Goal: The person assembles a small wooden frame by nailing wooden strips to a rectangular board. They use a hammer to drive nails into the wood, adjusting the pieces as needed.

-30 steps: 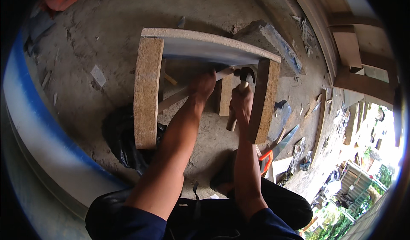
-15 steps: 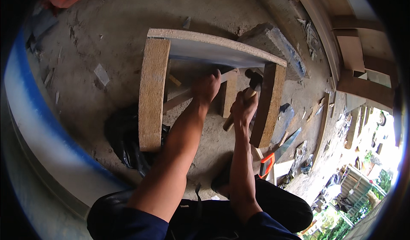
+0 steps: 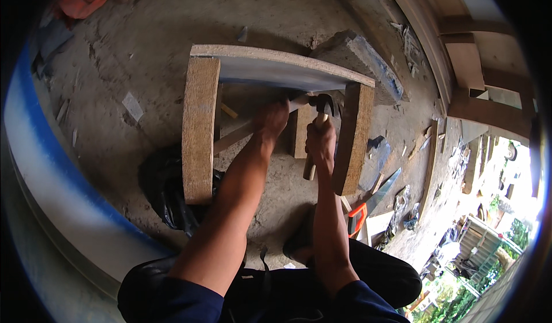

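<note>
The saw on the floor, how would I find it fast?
Start at the U-shaped chipboard frame on the concrete floor. Go past its right-hand board, toward the person's right knee. There lies the handsaw, the only tool with an orange handle and a long, flat blade.

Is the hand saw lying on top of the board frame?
No, the saw lies on the floor to the right of the frame, near the person's right arm.
</note>
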`<state>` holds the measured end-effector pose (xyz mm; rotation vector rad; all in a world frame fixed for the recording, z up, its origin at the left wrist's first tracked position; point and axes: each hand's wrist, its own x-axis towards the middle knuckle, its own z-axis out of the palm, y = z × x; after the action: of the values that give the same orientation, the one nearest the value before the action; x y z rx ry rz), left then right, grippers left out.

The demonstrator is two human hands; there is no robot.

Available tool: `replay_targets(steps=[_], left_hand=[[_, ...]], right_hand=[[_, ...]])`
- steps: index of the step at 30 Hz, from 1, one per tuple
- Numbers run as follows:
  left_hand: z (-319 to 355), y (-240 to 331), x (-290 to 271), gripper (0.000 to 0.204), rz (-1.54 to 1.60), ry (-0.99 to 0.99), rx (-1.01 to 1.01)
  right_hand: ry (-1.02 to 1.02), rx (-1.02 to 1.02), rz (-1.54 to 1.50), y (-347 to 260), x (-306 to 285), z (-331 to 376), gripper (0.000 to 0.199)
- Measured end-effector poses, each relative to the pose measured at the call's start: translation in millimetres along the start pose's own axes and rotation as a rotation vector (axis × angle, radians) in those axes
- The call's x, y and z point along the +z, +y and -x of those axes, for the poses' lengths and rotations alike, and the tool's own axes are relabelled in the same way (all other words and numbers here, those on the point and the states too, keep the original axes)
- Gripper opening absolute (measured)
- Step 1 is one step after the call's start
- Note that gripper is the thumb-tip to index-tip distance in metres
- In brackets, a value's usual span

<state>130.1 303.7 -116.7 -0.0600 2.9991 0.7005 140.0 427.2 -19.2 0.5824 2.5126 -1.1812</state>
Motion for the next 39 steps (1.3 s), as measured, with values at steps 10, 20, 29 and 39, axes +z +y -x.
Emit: replay_targets(steps=[10, 20, 29, 39], left_hand=[[1.6, 6.8, -11.2, 0.032, 0.023, -0.102, -0.026], [5.4, 14.3, -17.3, 0.019, -0.006, -0.068, 0.005], [-2.2, -2.5, -3.2, 0.020, 0.077, -0.122, -0.069], [-5.9, 10.9, -20.7, 0.021, 0.057, -0.208, -0.033]], right_hand=[[0.091, -0.051, 0.070, 0.1, -5.6, -5.5, 0.006], [0.145, -0.001, -0.037, 14.2, -0.3, -0.3, 0.007], [0.088, -0.172, 0.026, 19.3, 9.2, -16.5, 0.007], [0.131, -0.190, 0.096, 33.1, 5.6, -23.5, 0.007]])
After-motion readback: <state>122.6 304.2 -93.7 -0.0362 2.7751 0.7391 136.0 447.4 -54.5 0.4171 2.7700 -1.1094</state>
